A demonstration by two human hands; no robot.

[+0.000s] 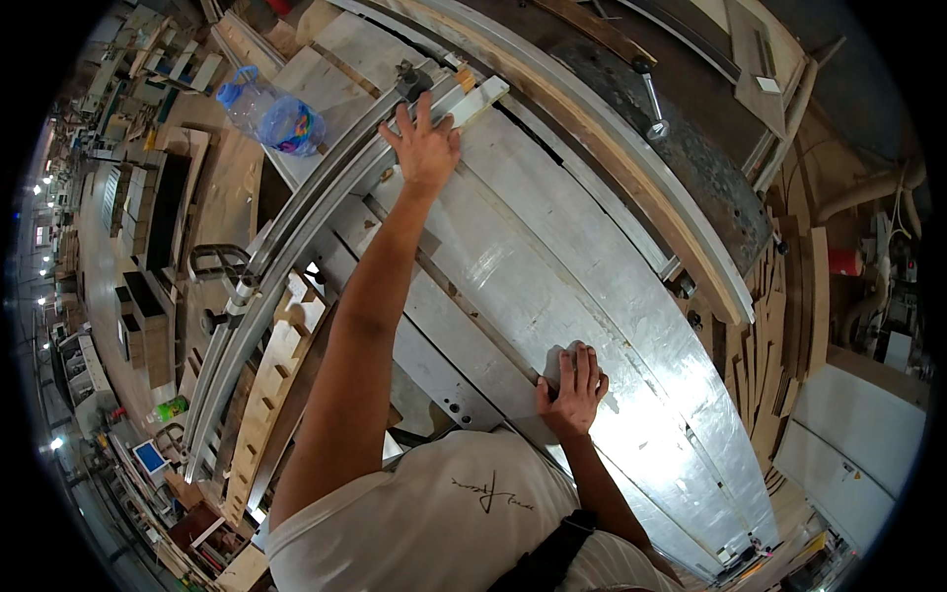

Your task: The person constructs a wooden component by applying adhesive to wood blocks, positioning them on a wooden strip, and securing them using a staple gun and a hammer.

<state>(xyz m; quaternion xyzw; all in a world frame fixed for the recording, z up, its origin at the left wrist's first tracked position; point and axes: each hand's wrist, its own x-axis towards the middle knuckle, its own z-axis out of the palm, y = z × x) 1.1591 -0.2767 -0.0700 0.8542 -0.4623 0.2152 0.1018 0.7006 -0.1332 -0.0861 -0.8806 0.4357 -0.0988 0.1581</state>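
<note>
My left hand [424, 153] reaches far forward, its fingers spread over the long aluminium fence rail [345, 183]. Just beyond its fingertips is a dark clamp or stop [411, 79] on the rail. Beside that hand, a pale bar with a wooden block [483, 99] sits at the rail's end. Lower and to the right, my right hand [574, 395] lies with extended fingers on the grey metal machine table [523, 237], which has long slots. Neither hand appears to hold anything.
A large plastic bottle [281, 120] stands left beyond the rail. A metal bracket [222, 264] is fixed along the rail, near a notched wooden strip [271, 414]. A wood-edged rail [631, 138] and a metal-handled lever [655, 109] are at the far right. A white cabinet [848, 434] stands right.
</note>
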